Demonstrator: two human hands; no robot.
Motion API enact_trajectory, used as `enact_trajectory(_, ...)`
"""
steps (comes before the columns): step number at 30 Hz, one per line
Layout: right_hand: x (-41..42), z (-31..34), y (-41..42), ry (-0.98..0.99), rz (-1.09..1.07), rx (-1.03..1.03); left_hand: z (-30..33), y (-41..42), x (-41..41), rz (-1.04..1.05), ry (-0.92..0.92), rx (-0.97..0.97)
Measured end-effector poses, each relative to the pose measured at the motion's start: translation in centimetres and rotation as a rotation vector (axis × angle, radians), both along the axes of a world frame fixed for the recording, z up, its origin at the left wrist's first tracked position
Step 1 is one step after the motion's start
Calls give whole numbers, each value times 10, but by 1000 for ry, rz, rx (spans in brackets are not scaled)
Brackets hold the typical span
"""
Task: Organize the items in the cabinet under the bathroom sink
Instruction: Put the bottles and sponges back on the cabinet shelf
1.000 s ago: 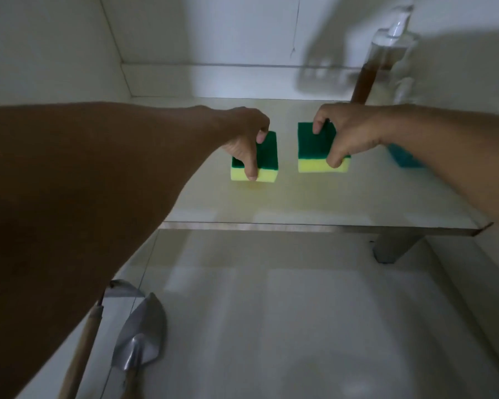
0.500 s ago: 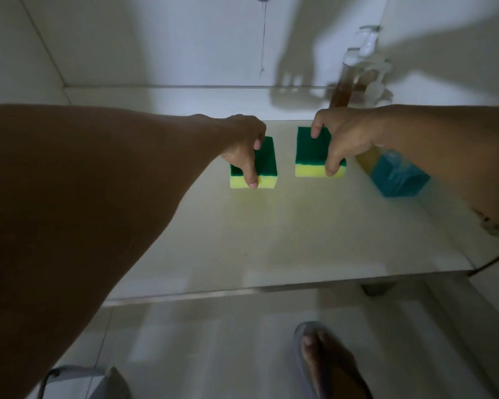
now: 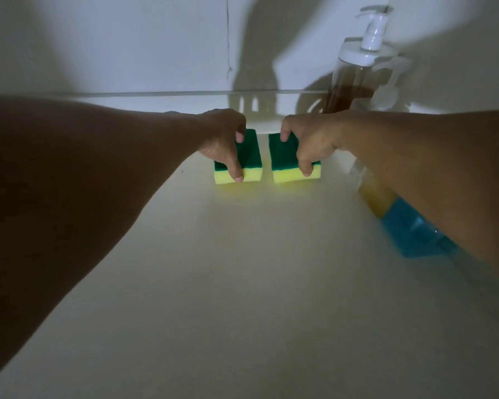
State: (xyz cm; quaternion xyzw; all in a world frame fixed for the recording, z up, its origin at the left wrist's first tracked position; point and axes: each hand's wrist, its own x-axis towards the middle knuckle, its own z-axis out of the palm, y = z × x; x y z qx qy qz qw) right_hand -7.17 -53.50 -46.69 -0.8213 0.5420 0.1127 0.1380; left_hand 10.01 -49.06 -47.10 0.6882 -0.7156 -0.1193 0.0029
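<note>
Green-topped yellow sponges side by side | left hand (image 3: 224, 145) grips left sponge (image 3: 247, 165) | right hand (image 3: 310, 142) grips right sponge (image 3: 285, 165)

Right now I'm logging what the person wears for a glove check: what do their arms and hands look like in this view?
Both forearms are bare as far as the frame shows, with no sleeves visible. The left hand and right hand wear no gloves, and no rings, watch or bracelets show. Fingernails look short and unpainted.
</note>
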Motion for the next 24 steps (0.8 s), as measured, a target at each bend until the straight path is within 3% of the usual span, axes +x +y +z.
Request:
enact_trajectory(8, -7, -11, -27, 122, 74, -130, -24, -41, -15, -21, 50, -75)
enact_trajectory(15, -21, -34, -29, -61, 138, -335, -53, -30, -16, 120, 126, -315)
enact_trajectory(18, -21, -41, -27, -81, 92, -428, -59, -25, -20, 202, 239, -335)
enact_trajectory(24, -18, -47, -23, -33, 17, -577, -61, -35, -33, 279, 299, -340)
